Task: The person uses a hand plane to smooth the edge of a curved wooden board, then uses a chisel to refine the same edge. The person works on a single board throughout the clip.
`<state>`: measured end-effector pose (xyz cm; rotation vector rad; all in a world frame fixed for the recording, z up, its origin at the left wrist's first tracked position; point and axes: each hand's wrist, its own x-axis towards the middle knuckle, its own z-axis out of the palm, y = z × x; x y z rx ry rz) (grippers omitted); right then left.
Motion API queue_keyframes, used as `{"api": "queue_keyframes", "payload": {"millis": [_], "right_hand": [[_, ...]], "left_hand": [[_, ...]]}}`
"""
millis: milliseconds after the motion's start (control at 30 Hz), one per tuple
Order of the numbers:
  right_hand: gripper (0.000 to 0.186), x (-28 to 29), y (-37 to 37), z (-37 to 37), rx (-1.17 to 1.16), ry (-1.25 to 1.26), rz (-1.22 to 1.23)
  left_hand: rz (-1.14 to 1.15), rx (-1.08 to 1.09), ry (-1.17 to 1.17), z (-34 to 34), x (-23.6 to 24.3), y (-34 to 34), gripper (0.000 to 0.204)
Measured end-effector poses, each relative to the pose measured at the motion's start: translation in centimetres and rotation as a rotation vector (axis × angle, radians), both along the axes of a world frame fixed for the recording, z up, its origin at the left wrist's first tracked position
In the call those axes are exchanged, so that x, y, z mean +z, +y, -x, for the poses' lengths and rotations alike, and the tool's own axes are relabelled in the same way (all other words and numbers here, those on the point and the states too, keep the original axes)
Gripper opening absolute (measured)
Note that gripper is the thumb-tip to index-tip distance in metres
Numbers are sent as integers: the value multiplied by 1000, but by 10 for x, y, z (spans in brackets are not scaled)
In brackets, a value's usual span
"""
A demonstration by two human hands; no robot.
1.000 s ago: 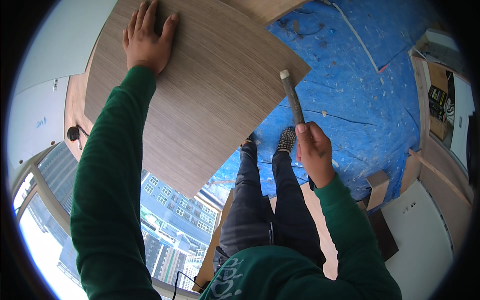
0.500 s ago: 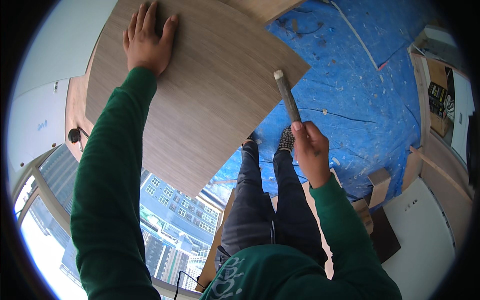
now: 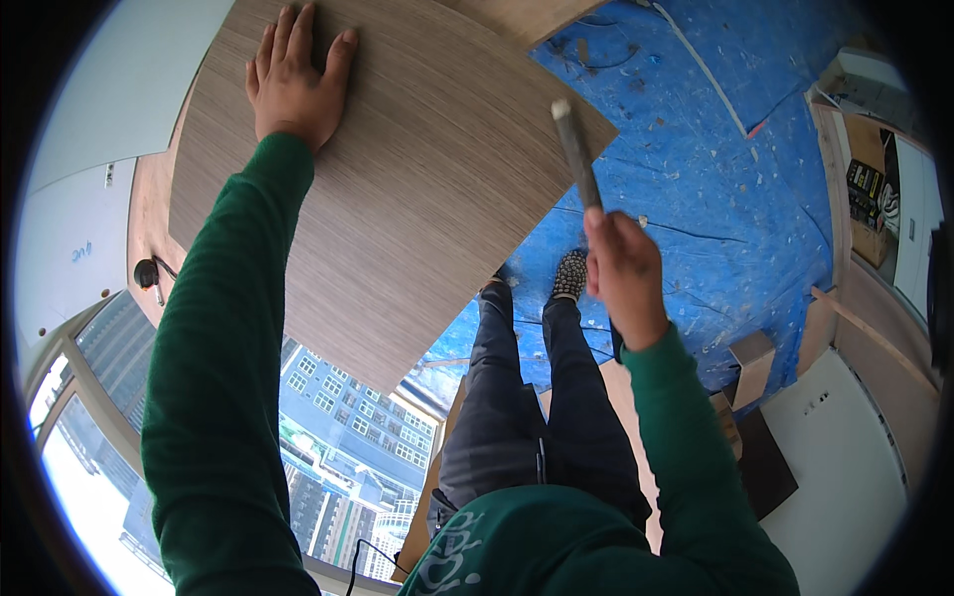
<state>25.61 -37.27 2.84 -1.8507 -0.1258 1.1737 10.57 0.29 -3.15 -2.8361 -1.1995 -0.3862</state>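
Note:
My left hand [image 3: 298,81] lies flat, fingers stretched out, on a large brown wood-grain board [image 3: 397,219] that fills the upper middle. My right hand [image 3: 623,263] grips a grey stick [image 3: 578,154] with a pale tip, held up near the board's right edge. Whether the stick touches the board I cannot tell. A black tape measure [image 3: 146,273] sits on a light wooden surface left of the board.
Blue sheeting [image 3: 715,219] covers the floor beside my feet. White panels [image 3: 109,79] stand at upper left. A window [image 3: 348,397] shows buildings below. At the right are an open cabinet [image 3: 870,189], a white board [image 3: 825,437] and offcuts [image 3: 750,363].
My right hand has moved up with the stick, whose tip is higher than before. My left hand stays in the same place on the board.

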Motion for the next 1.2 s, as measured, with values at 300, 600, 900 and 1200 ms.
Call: {"api": "queue_keyframes", "payload": {"millis": [300, 600, 900, 1200], "right_hand": [[46, -1, -9, 18, 17, -13, 128], [48, -21, 14, -29, -143, 65, -101], [47, -15, 3, 7, 29, -146, -10], [44, 5, -11, 24, -53, 23, 35]], "left_hand": [[16, 3, -15, -5, 2, -4, 77], [17, 8, -30, -7, 4, -6, 75], [42, 25, -10, -6, 5, -6, 78], [5, -24, -30, 0, -2, 2, 75]]}}
